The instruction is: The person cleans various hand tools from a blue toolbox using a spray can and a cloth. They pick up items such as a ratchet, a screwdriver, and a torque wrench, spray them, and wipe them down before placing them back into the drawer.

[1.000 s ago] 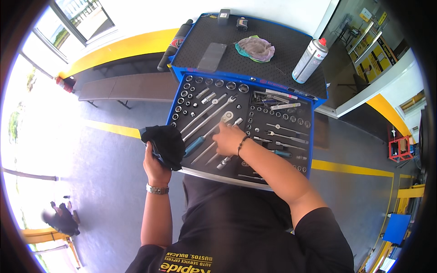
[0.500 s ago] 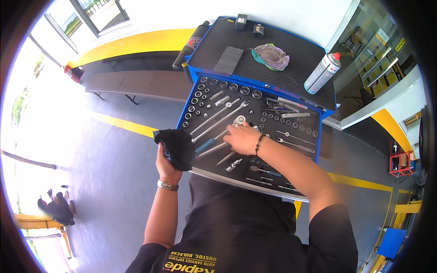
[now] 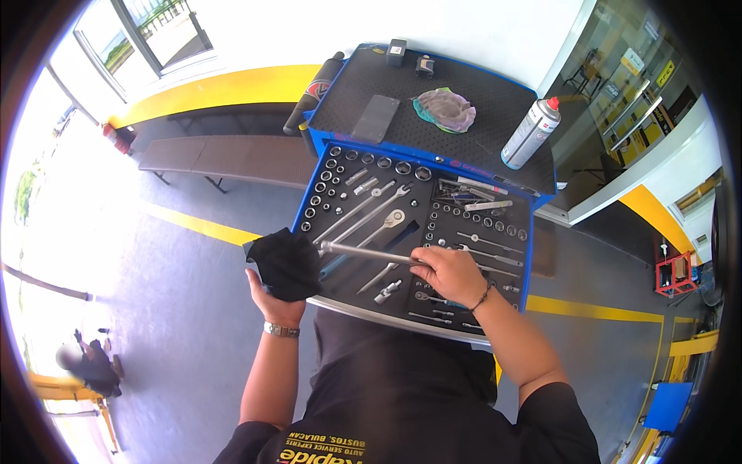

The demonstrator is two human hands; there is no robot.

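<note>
My right hand (image 3: 454, 276) grips one end of a long steel extension bar (image 3: 367, 251), held above the open tool drawer (image 3: 352, 303). The bar's thicker far end points left, close to the black cloth (image 3: 286, 265) in my left hand (image 3: 276, 303). The cloth covers most of my left fingers. Beneath the bar a dark empty slot (image 3: 403, 239) shows in the foam. Beside it lies a ratchet (image 3: 393, 220) with a round head. A universal joint (image 3: 388, 291) rests near the drawer's front edge.
Sockets (image 3: 310, 212) line the drawer's left side. On the blue cabinet's top (image 3: 340, 108) are a dark phone-like slab (image 3: 376, 118), a crumpled rag (image 3: 444, 110) and a spray can (image 3: 531, 133). A bench (image 3: 224, 161) stands at left. Another person (image 3: 93, 367) is low at far left.
My right hand has lifted the extension bar out of its foam slot and swung it across the drawer, moving toward me and right. My left hand still holds the cloth, slightly lower and further left.
</note>
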